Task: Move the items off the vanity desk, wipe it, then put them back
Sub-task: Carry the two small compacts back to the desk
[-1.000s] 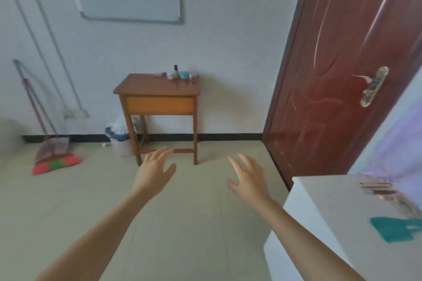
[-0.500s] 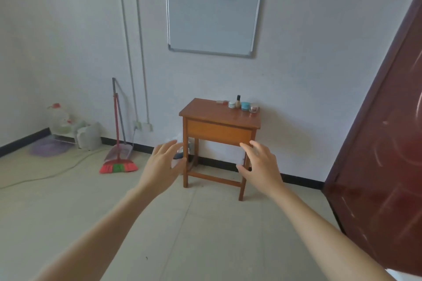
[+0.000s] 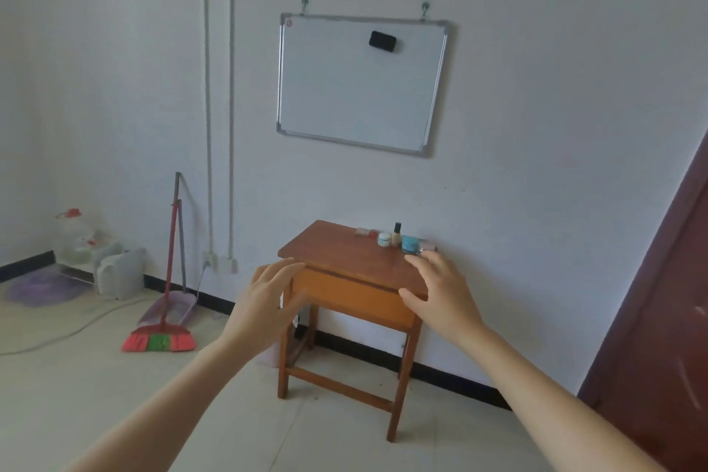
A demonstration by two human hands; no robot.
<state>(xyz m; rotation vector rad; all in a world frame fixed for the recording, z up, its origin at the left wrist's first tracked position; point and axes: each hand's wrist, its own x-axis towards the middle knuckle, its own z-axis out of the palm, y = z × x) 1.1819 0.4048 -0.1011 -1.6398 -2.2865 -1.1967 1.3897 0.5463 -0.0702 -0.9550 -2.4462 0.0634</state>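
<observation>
A small wooden vanity desk with one drawer stands against the white wall. Along its back right edge sit a flat pink case, a white jar, a small bottle with a black cap, a blue jar and a pale pink jar. My left hand and my right hand are stretched out in front of me with fingers spread, holding nothing. Both hands are in the air, well short of the desk.
A whiteboard with a black eraser hangs above the desk. A red broom and dustpan lean on the wall at left, beside plastic containers. A dark red door stands at right. A cable runs across the tiled floor.
My view has swung left and up and moved closer to the desk. The white counter at right has left the view. Both hands stay raised and empty.
</observation>
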